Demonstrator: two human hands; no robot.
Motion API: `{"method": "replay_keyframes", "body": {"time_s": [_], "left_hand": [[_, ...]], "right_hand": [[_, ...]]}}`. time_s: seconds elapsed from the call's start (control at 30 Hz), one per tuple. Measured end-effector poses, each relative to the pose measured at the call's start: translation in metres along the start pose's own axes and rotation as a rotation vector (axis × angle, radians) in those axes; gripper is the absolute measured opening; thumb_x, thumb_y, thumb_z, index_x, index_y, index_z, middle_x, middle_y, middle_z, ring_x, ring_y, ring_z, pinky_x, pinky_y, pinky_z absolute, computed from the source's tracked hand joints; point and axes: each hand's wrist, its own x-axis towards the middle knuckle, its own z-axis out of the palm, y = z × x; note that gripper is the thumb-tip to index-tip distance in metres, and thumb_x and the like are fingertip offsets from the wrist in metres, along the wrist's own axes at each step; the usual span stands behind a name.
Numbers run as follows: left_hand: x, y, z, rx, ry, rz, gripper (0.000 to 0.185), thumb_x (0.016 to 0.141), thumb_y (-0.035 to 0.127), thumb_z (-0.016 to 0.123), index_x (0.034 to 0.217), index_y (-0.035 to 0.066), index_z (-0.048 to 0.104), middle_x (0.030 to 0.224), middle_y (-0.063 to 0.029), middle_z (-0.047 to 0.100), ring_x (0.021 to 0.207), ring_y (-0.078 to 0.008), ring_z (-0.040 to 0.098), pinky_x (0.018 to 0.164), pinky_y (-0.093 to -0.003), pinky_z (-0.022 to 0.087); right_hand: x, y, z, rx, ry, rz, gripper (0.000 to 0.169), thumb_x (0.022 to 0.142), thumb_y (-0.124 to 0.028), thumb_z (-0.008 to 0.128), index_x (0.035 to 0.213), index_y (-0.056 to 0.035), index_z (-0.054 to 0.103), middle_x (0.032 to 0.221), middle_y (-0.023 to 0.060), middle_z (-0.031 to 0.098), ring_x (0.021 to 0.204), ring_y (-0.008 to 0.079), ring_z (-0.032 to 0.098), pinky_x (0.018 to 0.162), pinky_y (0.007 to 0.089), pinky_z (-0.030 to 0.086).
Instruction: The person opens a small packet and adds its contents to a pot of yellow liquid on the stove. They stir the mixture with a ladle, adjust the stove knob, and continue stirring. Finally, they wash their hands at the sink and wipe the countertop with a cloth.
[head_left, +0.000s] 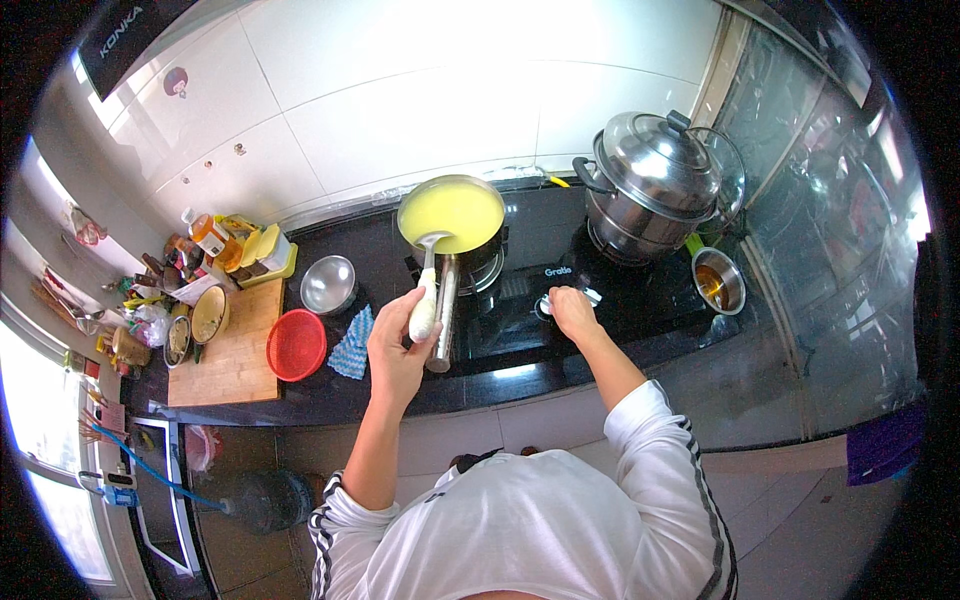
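Observation:
My left hand (397, 341) grips the pale handle of a metal ladle (427, 262), whose bowl end dips into the near side of a saucepan (491, 249). Yellow liquid (454, 210) fills that pan almost to its rim, and its metal handle (448, 315) points back toward me beside the ladle. The saucepan stands on the left burner of a black glass gas hob (517, 315). Over to the right, my right hand (572, 311) has its fingers closed around a control knob (545, 304) on the hob's front. Part of that knob is hidden by the fingers.
A large lidded steel steamer pot (652, 187) stands on the right burner, with a small metal ladle of amber liquid (718, 281) nearby. Leftward are a blue-white cloth (351, 343), a red basket (296, 345), a steel bowl (328, 285) and a wooden cutting board (247, 352).

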Motion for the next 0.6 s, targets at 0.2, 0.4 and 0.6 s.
{"method": "replay_keyframes", "body": {"time_s": [0.2, 0.4, 0.6], "left_hand": [[-0.001, -0.006, -0.002, 0.015, -0.047, 0.002, 0.048, 0.074, -0.008, 0.066, 0.120, 0.002, 0.053, 0.116, -0.0088, 0.053, 0.105, -0.0163, 0.053, 0.091, -0.0285, 0.044], [0.000, -0.005, 0.000, -0.021, -0.023, -0.006, 0.047, 0.073, -0.004, 0.068, 0.118, 0.001, 0.054, 0.113, -0.0117, 0.055, 0.103, -0.0201, 0.055, 0.087, -0.0289, 0.046], [0.000, -0.004, -0.003, -0.037, -0.047, -0.039, 0.050, 0.074, -0.009, 0.065, 0.121, 0.001, 0.051, 0.116, -0.0086, 0.053, 0.107, -0.0161, 0.053, 0.092, -0.0285, 0.043]], "right_hand": [[-0.004, -0.015, -0.023, -0.031, -0.084, 0.077, 0.019, 0.074, -0.012, 0.067, 0.086, 0.0002, 0.059, 0.090, 0.0176, 0.062, 0.086, 0.0327, 0.062, 0.076, 0.0404, 0.050], [-0.005, -0.029, -0.034, -0.009, 0.080, 0.049, 0.030, 0.071, -0.016, 0.071, 0.091, 0.0004, 0.055, 0.092, 0.0167, 0.060, 0.089, 0.0314, 0.059, 0.078, 0.0388, 0.049], [-0.003, -0.052, -0.048, 0.076, 0.143, 0.024, 0.029, 0.073, -0.016, 0.070, 0.091, -0.0001, 0.053, 0.090, 0.0167, 0.059, 0.087, 0.0328, 0.059, 0.077, 0.0399, 0.049]]}}
